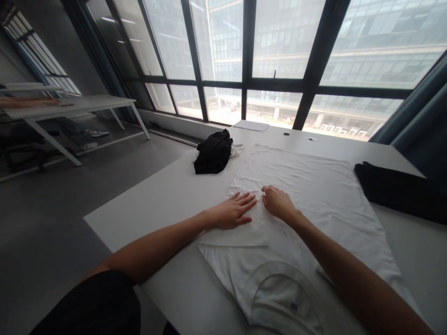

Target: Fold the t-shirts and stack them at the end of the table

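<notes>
White T-shirt (307, 179) lies spread across the pale surface (157, 200), collar (279, 267) nearest my camera, in a room with tall windows (284, 42) and another white table (101, 103) off to the left. I see the left hand (232, 213) flat on the shirt, fingers spread and gripping nothing, while the right hand (279, 204) is partly curled over it, and I cannot tell whether it pinches fabric. I count one white T-shirt, one crumpled black cloth (213, 153) and one flatter black cloth (401, 190).
</notes>
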Tool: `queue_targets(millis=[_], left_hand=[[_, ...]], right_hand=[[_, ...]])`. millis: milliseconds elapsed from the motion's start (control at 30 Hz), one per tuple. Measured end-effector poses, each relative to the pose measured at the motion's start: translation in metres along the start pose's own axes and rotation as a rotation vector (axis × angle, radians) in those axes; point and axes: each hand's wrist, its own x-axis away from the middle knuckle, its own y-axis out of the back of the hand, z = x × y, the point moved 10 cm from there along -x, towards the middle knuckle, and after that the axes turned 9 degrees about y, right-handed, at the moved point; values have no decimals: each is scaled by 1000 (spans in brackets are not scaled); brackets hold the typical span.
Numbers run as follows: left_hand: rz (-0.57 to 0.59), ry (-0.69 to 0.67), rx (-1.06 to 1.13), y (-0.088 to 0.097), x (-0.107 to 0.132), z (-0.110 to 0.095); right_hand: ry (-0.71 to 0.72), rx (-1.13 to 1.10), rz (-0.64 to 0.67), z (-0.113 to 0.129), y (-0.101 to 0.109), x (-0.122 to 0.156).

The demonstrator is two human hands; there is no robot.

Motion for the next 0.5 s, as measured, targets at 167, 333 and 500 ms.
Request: queue_targets(millis=[167, 333, 500], left_hand=[[-27, -48, -12, -4, 4, -18], [-54, 21, -52, -7, 9, -24], [-80, 81, -65, -6, 3, -13]], right_hand=[[199, -97, -193, 2, -11, -13], [202, -105, -178, 0, -24, -13], [188, -216, -259, -5, -24, -16]])
